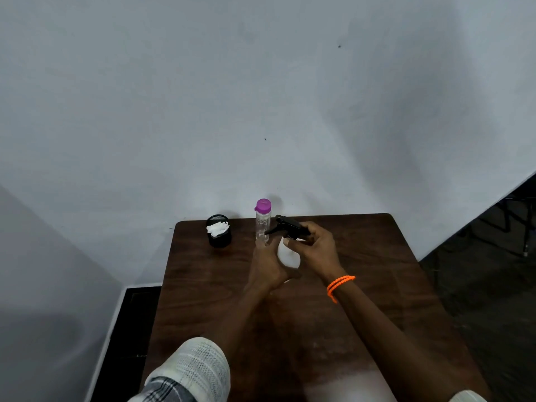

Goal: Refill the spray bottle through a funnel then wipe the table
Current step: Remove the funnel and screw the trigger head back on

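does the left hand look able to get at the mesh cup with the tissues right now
Probably not at once: the left hand is holding the white spray bottle. The mesh cup stands apart to its left at the table's far edge, with nothing between them, so it looks reachable once freed.

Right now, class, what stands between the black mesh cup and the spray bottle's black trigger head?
The clear bottle with the purple cap, standing upright, as the head view shows.

Orange beaded bracelet [340, 285]; pale, perhaps checked rolled sleeve [190, 369].
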